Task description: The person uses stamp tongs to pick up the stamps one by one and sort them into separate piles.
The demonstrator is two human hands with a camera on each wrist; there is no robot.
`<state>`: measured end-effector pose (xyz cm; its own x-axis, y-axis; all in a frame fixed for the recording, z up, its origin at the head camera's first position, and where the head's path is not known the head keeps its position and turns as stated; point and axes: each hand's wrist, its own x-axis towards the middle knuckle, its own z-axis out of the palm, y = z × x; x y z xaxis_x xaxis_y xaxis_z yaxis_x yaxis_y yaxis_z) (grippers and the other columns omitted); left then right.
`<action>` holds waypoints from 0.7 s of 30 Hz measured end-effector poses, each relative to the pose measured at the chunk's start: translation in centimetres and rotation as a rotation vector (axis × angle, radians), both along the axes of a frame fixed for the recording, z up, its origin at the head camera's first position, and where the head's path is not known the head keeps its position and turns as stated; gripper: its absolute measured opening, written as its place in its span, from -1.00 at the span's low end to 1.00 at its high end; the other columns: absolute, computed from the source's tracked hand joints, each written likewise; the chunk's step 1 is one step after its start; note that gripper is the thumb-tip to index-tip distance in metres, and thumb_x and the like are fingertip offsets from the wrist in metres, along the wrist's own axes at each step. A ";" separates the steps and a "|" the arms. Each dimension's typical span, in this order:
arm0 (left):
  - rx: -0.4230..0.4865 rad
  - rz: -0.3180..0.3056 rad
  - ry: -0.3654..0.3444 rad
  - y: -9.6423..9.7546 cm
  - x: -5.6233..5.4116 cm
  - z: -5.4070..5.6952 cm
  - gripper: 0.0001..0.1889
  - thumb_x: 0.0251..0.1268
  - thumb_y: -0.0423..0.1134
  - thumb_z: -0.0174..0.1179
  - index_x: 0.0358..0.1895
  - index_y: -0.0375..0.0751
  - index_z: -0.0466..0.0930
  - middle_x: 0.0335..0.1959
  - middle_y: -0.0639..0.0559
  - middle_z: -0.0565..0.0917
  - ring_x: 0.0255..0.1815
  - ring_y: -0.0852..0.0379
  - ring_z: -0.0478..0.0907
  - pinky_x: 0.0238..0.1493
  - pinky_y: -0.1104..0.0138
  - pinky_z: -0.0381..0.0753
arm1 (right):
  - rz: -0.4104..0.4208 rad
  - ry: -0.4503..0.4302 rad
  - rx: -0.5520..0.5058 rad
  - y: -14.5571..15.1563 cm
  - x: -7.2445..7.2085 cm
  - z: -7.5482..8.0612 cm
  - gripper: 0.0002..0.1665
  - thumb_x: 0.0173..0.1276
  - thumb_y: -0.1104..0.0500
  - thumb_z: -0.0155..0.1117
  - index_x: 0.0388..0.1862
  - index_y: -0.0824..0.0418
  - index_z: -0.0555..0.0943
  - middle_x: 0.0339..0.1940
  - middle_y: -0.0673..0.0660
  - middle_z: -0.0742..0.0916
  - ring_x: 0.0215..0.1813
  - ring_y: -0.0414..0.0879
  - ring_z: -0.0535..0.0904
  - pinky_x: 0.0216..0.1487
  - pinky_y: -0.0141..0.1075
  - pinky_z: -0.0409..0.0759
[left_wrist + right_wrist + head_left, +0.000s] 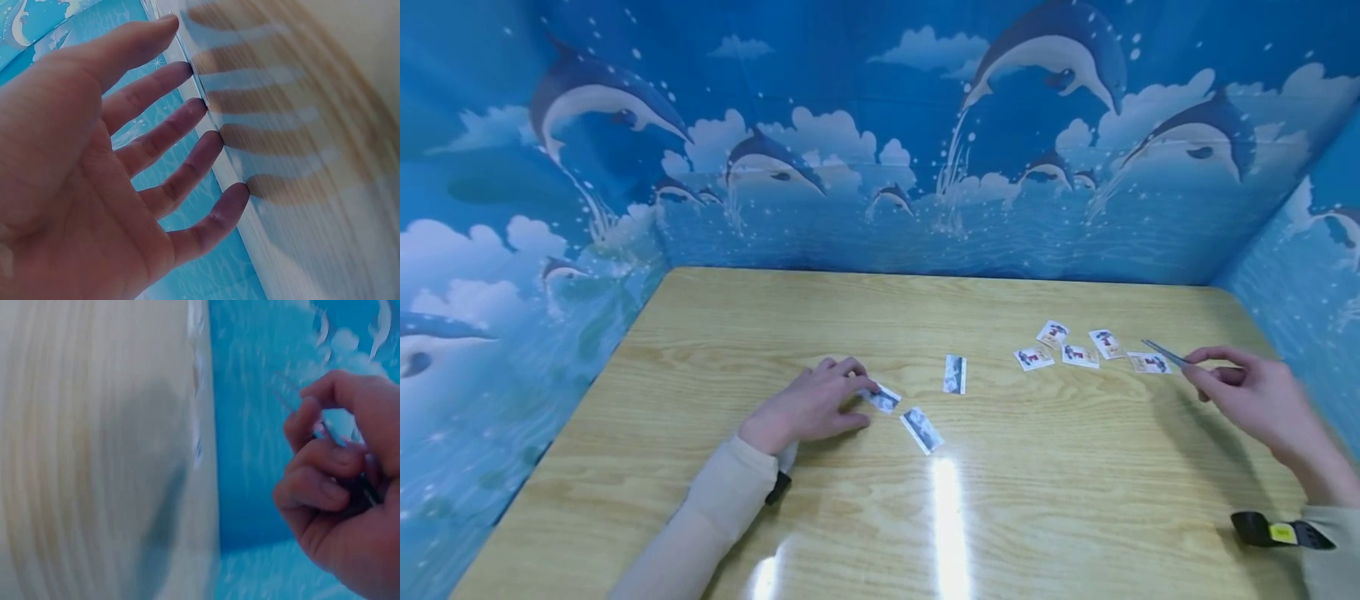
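My left hand (820,404) rests on the table with its fingers spread and slightly bent, the index fingertip on the near-left end of a small grey-blue picture card (883,398). In the left wrist view the fingertips of this left hand (156,150) meet the shiny tabletop. Two similar cards lie just right of it, one grey-blue card (922,430) nearer me and another grey-blue card (955,374) farther back. My right hand (1251,400) is raised above the table and pinches slim metal tweezers (1165,352), whose tips point left over a colourful picture card (1148,362).
Several more colourful cards (1080,356) with white edges lie loosely grouped to the left of the tweezers. The wooden table (775,317) ends at a blue dolphin-print curtain (850,225) behind and at both sides. Bright light reflections (951,525) streak the near tabletop.
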<state>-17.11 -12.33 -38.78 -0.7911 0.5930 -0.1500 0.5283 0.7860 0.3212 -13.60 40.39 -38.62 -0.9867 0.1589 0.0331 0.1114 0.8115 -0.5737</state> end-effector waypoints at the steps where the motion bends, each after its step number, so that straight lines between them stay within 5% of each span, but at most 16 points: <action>1: 0.000 -0.001 0.001 0.0 0.0 0.0 -0.53 0.37 -0.05 0.35 0.30 -0.02 0.61 0.26 -0.06 0.57 0.19 -0.09 0.50 0.20 -0.09 0.56 | 0.029 0.012 -0.025 -0.7 0.1 0.3 -0.59 0.58 -0.08 0.13 0.09 0.24 0.53 -0.61 0.02 0.67 -0.63 -0.19 0.30 -0.65 -0.20 0.17; 7: 0.003 -0.006 0.012 -0.1 0.1 0.0 -0.55 0.40 -0.01 0.31 0.30 -0.01 0.61 0.27 -0.06 0.57 0.22 -0.10 0.51 0.19 -0.12 0.57 | 0.194 -0.035 -0.118 -5.5 0.2 1.7 -0.63 0.60 -0.03 0.14 0.16 0.19 0.58 -0.54 0.02 0.62 -0.60 -0.19 0.33 -0.65 -0.22 0.23; 15: 0.001 0.002 0.012 -0.2 0.2 -0.1 -0.54 0.41 -0.01 0.30 0.31 0.00 0.61 0.28 -0.08 0.56 0.21 -0.10 0.50 0.20 -0.12 0.57 | 0.426 -0.087 -0.233 -12.3 -0.1 1.4 -0.70 0.55 0.15 0.22 0.12 0.30 0.64 -0.53 0.11 0.63 -0.61 -0.24 0.33 -0.64 -0.31 0.30; 21: 0.001 -0.001 0.011 -0.1 0.2 0.0 -0.54 0.41 0.00 0.30 0.32 0.00 0.60 0.29 -0.08 0.55 0.21 -0.10 0.51 0.20 -0.13 0.56 | 0.483 -0.155 -0.263 -15.8 -0.6 1.0 -0.73 0.50 0.15 0.27 0.07 0.26 0.66 -0.53 0.06 0.59 -0.59 -0.26 0.33 -0.59 -0.38 0.32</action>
<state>-16.95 -12.42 -38.82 -0.7918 0.5942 -0.1412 0.5328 0.7851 0.3160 -14.16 24.59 -37.61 -0.9397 -0.3277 -0.0976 -0.1373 0.6232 -0.7699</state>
